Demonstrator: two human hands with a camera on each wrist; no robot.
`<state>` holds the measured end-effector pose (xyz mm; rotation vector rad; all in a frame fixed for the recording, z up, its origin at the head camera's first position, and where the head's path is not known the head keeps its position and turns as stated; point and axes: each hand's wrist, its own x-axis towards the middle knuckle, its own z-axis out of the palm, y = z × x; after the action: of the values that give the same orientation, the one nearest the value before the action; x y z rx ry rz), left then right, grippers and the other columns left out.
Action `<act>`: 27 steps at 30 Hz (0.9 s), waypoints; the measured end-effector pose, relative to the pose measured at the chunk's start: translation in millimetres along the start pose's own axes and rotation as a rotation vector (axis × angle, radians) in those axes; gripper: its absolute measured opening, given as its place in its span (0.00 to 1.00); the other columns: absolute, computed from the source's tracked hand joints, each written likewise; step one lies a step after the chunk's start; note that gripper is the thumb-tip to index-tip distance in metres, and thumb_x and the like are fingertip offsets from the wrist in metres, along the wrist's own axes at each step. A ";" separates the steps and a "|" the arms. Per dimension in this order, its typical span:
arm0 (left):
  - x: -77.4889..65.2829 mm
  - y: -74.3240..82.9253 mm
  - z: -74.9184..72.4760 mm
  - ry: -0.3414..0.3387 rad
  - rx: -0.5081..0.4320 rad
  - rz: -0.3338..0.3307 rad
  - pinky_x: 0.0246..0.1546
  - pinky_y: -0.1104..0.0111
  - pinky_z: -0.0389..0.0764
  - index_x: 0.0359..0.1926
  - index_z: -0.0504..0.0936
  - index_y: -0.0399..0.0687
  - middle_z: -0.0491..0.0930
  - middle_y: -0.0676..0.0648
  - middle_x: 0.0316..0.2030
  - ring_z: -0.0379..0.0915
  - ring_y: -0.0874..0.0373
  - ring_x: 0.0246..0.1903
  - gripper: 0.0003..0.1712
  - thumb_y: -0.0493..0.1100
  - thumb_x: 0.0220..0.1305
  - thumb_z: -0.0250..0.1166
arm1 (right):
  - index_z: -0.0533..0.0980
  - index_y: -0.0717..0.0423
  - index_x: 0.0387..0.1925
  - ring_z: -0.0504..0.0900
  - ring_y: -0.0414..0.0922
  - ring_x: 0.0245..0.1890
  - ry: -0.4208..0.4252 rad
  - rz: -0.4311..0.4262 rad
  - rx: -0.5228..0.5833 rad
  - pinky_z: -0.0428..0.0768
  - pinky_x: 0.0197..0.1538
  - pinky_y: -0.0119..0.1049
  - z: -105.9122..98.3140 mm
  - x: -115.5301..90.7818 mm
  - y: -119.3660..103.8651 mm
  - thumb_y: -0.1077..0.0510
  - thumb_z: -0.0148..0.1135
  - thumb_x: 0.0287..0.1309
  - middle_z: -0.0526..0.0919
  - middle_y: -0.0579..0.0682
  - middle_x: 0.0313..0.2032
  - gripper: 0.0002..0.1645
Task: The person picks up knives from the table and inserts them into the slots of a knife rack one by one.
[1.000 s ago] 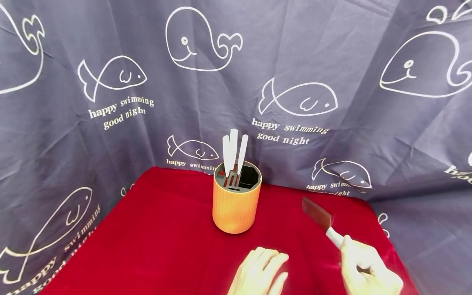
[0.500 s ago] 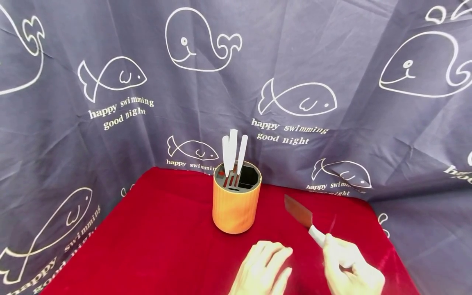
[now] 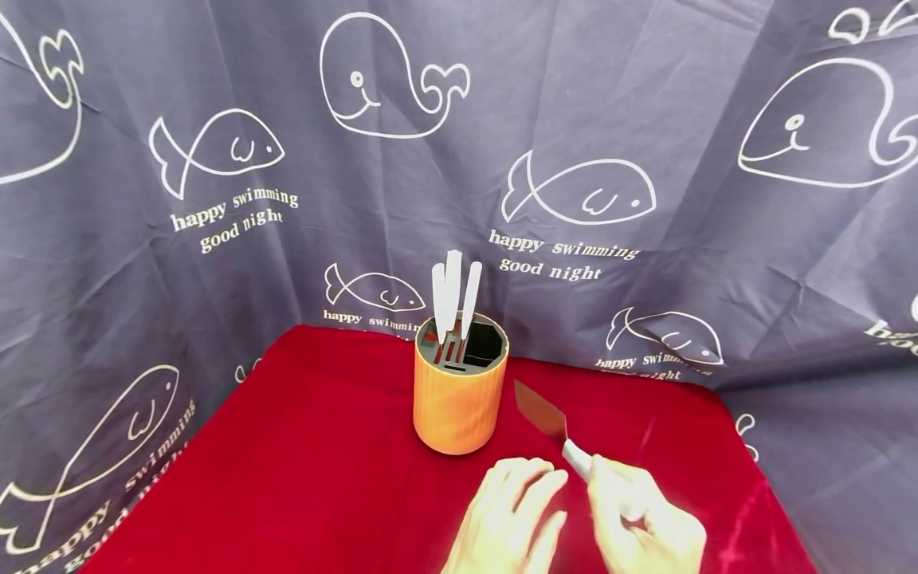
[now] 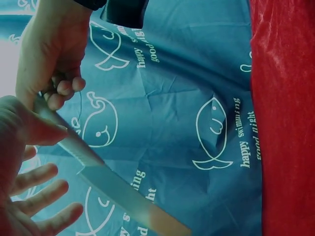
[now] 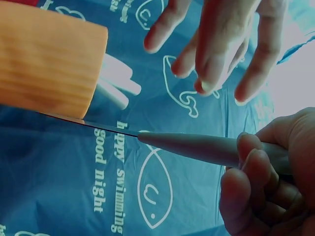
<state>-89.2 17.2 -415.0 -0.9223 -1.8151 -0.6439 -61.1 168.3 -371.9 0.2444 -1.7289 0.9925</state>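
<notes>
A kitchen knife [image 3: 543, 411] with a broad blade and a pale handle is in my right hand [image 3: 645, 518], whose fingers curl round the handle's rear part. The blade points away and to the left, toward the knife block. In the right wrist view the knife's handle [image 5: 192, 147] runs out from the curled fingers, and the thin blade edge passes beside the block's wall. My left hand [image 3: 505, 518] is just left of the right one, in front of the block, with its fingers loosely extended and holding nothing. The left wrist view shows the left fingers [image 4: 47, 189] spread beside the knife.
An orange ribbed cylindrical knife block [image 3: 459, 414] stands upright on the red cloth [image 3: 301, 478]. Its dark top has slots and a larger opening. Several white-handled utensils [image 3: 453, 291] stick up from it. A grey curtain [image 3: 402, 191] with whale and fish drawings hangs behind.
My right hand has carried the knife leftward, so the blade now lies near the block's right side. The left hand has shifted slightly up. The block and its utensils stay put.
</notes>
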 end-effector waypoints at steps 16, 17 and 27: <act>9.7 -2.0 1.2 0.132 -0.057 0.069 0.59 0.67 0.80 0.56 0.82 0.39 0.83 0.44 0.50 0.79 0.53 0.50 0.18 0.39 0.67 0.60 | 0.87 0.64 0.25 0.87 0.29 0.29 0.097 -0.214 0.147 0.78 0.46 0.12 18.9 -1.6 -5.7 0.64 0.75 0.50 0.89 0.55 0.24 0.05; 9.8 -2.2 1.6 0.136 -0.055 0.076 0.59 0.67 0.80 0.56 0.82 0.39 0.83 0.43 0.50 0.79 0.52 0.50 0.18 0.39 0.68 0.60 | 0.87 0.63 0.25 0.86 0.28 0.28 0.101 -0.198 0.134 0.78 0.45 0.11 18.9 -2.2 -7.1 0.64 0.75 0.50 0.89 0.54 0.24 0.05; 11.6 -2.4 1.8 0.119 -0.092 0.088 0.63 0.67 0.79 0.55 0.81 0.36 0.82 0.41 0.54 0.80 0.51 0.55 0.17 0.35 0.67 0.57 | 0.84 0.73 0.21 0.87 0.36 0.28 0.146 -0.348 0.284 0.81 0.50 0.19 27.0 5.4 -19.6 0.63 0.75 0.51 0.87 0.59 0.23 0.14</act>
<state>-94.9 20.7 -405.1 -0.9984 -1.6412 -0.7167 -70.3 138.2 -359.6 0.6185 -1.3522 0.9667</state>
